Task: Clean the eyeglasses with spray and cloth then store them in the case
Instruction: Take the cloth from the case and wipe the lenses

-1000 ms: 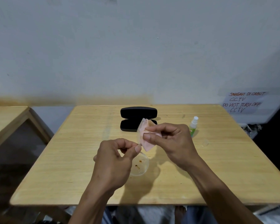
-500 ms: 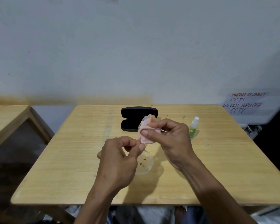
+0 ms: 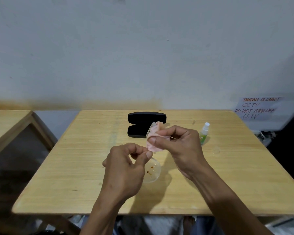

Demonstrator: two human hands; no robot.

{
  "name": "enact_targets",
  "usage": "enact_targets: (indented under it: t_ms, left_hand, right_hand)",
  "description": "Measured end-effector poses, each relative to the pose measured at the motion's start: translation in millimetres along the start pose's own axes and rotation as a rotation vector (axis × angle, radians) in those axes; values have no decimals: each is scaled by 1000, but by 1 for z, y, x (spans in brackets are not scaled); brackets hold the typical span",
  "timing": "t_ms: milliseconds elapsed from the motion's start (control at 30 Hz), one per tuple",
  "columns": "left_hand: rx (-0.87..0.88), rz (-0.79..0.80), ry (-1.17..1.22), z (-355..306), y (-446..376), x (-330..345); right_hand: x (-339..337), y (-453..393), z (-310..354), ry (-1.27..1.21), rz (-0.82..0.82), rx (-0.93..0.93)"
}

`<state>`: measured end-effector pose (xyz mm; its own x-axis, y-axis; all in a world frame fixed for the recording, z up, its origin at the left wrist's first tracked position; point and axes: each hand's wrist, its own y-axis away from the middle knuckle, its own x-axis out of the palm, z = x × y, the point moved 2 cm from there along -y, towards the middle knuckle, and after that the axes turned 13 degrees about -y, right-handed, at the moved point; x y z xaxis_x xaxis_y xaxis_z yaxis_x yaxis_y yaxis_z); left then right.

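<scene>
Pale wall [image 3: 143, 56] fills the far half of the view, with a handwritten notice [image 3: 258, 107] about CCTV taped at the far right. Below it a light wooden table [image 3: 75, 167] carries everything, and a second wooden table [image 3: 8, 122] edges in at the left.

An open black case [image 3: 143, 124] lies at the far middle of the table, both halves showing. Near its right end the right hand [image 3: 178, 146] pinches a pink cloth [image 3: 154, 141] folded over one lens of the eyeglasses [image 3: 151, 170], thumb on the near face. The left hand [image 3: 126, 167] grips the frame close to the bridge, fingers curled; its exact hold is hidden. The other lens hangs clear below the hands, above the table, with brownish specks on it. A small spray bottle [image 3: 203, 134] stands upright to the right, apart from both hands.

The step appears to be wiping the upper lens. It likely goes best with the frame held firm near the bridge, the cloth rubbed in small circles on both faces under light pressure, bare fingertips kept off the glass. The speckled lower lens probably needs the cloth next, before anything goes into the case.
</scene>
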<state>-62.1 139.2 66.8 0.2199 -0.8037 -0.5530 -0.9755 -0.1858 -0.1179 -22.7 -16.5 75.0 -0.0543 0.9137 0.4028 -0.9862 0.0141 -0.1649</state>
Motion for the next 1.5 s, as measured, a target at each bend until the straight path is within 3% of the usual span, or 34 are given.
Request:
enact_targets:
  t_ms: [100,267,533,833,1133,1367,1500]
  left_hand:
    - [2,11,-10,0,-1,0]
    - [10,5,6,-6,-1,0]
    - [-4,11,114,-4,-1,-8]
    - [91,0,-30,-8,-1,-1]
    - [58,-5,66,-7,-1,-8]
    - [124,2,-52,-14,0,-6]
    - [129,-31,-62,-17,1,-4]
  right_hand:
    - [0,1,3,63,25,3]
    - [2,-9,8,-40,-36,-20]
    - [-11,3,10,69,74,-8]
    - [0,-6,10,-81,9,-36]
    - [-8,2,18,119,119,-48]
    - [-5,-4,13,-199,8,79]
    - [4,-5,11,-305,24,96]
